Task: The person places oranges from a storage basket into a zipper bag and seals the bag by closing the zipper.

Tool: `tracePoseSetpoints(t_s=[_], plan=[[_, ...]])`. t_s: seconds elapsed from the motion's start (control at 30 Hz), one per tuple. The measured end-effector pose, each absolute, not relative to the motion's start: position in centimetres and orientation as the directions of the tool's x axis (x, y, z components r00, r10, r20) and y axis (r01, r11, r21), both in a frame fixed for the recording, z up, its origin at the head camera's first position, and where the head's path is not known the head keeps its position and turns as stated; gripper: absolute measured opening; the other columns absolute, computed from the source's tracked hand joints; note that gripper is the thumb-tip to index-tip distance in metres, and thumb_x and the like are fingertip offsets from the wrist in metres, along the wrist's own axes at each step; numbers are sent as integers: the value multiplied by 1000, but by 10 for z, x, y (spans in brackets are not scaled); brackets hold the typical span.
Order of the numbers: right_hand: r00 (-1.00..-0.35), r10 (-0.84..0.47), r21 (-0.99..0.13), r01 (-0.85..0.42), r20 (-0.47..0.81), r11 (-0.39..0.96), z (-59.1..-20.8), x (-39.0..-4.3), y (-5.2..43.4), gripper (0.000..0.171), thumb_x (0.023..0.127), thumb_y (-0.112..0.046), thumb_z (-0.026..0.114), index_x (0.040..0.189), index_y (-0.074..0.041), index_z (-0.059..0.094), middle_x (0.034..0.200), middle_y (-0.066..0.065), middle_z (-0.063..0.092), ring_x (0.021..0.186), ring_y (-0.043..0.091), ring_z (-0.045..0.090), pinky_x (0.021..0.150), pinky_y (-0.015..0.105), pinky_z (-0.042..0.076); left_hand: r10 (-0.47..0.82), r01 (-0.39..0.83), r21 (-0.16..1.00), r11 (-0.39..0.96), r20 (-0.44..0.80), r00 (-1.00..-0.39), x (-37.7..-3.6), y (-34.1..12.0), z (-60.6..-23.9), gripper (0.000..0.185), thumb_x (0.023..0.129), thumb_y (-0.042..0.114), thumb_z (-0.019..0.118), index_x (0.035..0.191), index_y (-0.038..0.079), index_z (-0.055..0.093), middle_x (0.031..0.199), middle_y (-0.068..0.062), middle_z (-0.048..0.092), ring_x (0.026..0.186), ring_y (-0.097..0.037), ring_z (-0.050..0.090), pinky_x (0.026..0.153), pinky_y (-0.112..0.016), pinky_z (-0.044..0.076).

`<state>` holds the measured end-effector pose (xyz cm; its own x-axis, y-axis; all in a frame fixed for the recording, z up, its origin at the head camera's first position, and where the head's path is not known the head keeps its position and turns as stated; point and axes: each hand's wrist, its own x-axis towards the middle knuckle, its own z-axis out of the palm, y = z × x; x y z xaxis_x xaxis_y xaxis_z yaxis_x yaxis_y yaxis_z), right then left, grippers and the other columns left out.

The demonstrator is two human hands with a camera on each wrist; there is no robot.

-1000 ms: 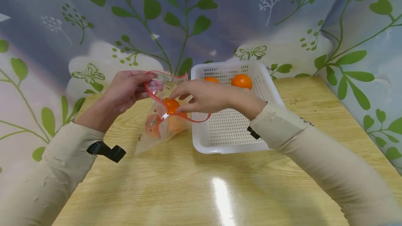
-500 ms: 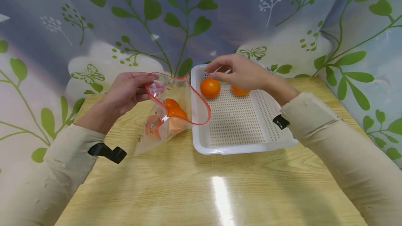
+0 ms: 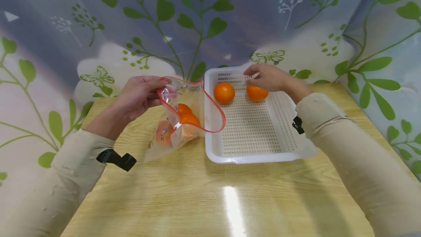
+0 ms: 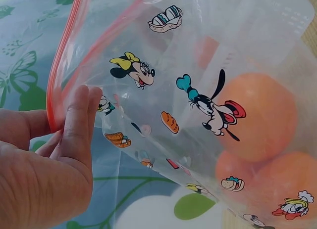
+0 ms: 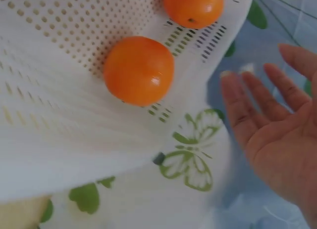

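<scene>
Two oranges (image 3: 224, 92) in basket (image 3: 256, 154), three in bag (image 3: 184, 120).

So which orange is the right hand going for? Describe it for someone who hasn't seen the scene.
On the wooden table sits a white perforated plastic basket. Two round oranges lie at its far end. It is the right-hand orange, under the right hand; the other orange lies uncovered nearer the bag.
</scene>
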<state>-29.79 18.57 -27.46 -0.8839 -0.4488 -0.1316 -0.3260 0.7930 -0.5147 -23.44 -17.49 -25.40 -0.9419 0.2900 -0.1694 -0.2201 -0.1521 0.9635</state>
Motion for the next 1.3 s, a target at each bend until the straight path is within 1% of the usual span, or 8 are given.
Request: tracePoseSetpoints(t_s=[0.17,0.27,0.47,0.53,0.67,0.8,0.97,1.3], plan=[[-898,-392,-447,-273,-200,852,-292,-311,188,48,99,-18,52,140,4,40,143,27,36,131,42,33,108,55,29,293,-222,964,-143,-173,-940,-234,-175,-254,23,93,6,62,112,-8,64,86,-17,71,78,-23,71,72,-32,57],[-917,-327,-400,-218,-228,890,-304,-319,187,50,99,-18,51,143,2,36,146,28,31,133,44,29,107,57,28,292,-224,965,-136,-177,-940,-234,-175,-255,23,94,6,61,112,-7,65,86,-16,71,77,-22,71,70,-30,57],[-930,-254,-290,-175,-265,941,-325,-333,181,54,100,-23,47,147,-1,32,150,26,24,137,45,17,111,58,14,284,-227,963,-143,-179,-942,-231,-178,-255,20,94,6,61,109,-6,66,86,-16,71,76,-22,71,69,-30,58],[-924,-239,-280,-154,-299,947,-330,-335,180,56,100,-26,45,148,-3,31,150,26,23,136,47,15,110,60,15,283,-224,963,-149,-176,-943,-231,-179,-256,22,94,6,60,111,-7,64,86,-17,71,76,-22,71,71,-31,57],[-915,-211,-278,-115,-345,954,-338,-335,178,54,97,-28,49,144,-6,38,146,25,31,129,49,29,103,59,30,280,-226,962,-151,-178,-943,-232,-178,-256,25,94,5,60,114,-9,61,86,-17,71,77,-23,71,72,-31,57],[-916,-222,-266,-135,-333,955,-340,-334,173,49,94,-24,58,137,-4,45,138,23,43,119,42,45,96,54,41,269,-230,962,-148,-185,-945,-233,-179,-255,29,94,6,60,117,-11,59,87,-17,71,78,-23,71,71,-31,57],[-910,-215,-285,-114,-355,952,-338,-330,170,54,91,-18,65,138,-4,44,137,20,44,118,36,46,96,50,42,263,-234,962,-138,-192,-945,-232,-177,-253,30,95,6,60,119,-11,58,87,-18,71,78,-24,71,71,-31,57],[-905,-156,-269,-48,-395,962,-341,-325,172,69,86,-20,72,144,-4,37,142,22,39,122,38,43,96,51,42,271,-240,961,-140,-196,-942,-231,-174,-254,25,95,6,59,114,-8,62,88,-18,71,79,-24,71,71,-32,57]])
